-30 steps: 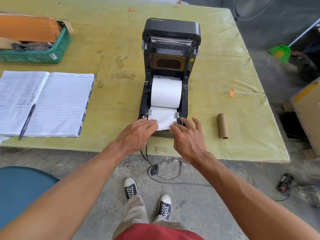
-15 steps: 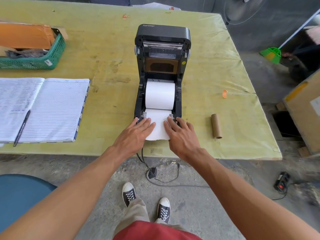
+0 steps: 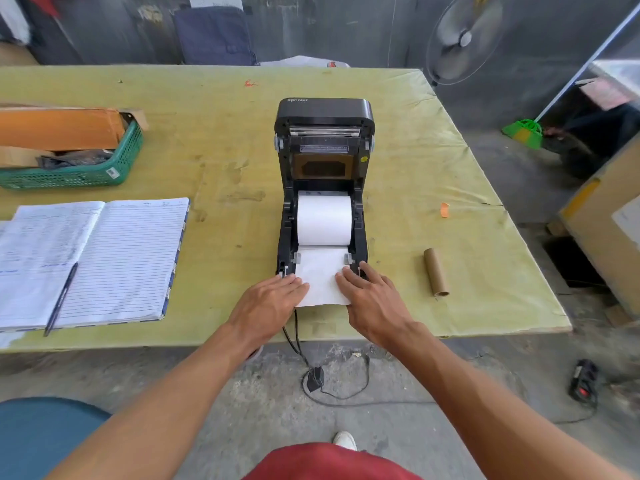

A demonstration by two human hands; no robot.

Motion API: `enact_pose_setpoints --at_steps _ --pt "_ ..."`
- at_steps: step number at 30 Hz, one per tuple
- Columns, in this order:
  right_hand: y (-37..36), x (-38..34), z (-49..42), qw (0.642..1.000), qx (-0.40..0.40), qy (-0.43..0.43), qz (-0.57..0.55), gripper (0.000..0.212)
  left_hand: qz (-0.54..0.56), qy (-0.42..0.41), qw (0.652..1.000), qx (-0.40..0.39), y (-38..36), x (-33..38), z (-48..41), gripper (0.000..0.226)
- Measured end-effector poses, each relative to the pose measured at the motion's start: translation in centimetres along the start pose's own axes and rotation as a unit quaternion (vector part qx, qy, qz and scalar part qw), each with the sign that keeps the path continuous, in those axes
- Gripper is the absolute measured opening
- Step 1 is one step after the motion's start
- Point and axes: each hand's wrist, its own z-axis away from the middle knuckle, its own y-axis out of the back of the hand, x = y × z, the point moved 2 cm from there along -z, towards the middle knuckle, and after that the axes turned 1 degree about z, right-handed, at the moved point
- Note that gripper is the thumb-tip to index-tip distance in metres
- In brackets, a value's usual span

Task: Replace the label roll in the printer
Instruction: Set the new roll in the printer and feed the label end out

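Note:
A black label printer stands on the table with its lid swung up and back. A white label roll sits in its bay. The roll's free end runs forward between two grey guides and over the printer's front edge. My left hand lies flat with its fingertips on the left side of that strip. My right hand rests the same way on the right side, fingers spread. A bare brown cardboard core lies on the table to the right of the printer.
The yellow-green table holds an open lined notebook with a pen at the left, and a green basket with cardboard behind it. Cables hang from the front edge. A fan stands far right, a blue seat near left.
Both hands slid a little toward me along the paper strip, and more of the strip now hangs out past the printer's front. The camera tilted up.

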Motion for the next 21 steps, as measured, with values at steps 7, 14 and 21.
enact_pose_setpoints --at_steps 7,14,21 --pt "0.3 -1.0 0.5 0.999 0.003 -0.032 -0.014 0.056 0.036 -0.034 0.999 -0.019 1.1 -0.7 -0.4 0.049" --pt "-0.3 -1.2 1.4 0.999 -0.021 -0.036 0.022 0.058 0.032 -0.057 0.997 -0.044 0.4 -1.0 0.1 0.036" --pt "1.0 -0.4 1.3 0.995 -0.082 -0.004 0.052 0.073 0.040 -0.067 0.995 -0.064 -0.2 -1.3 0.3 0.024"
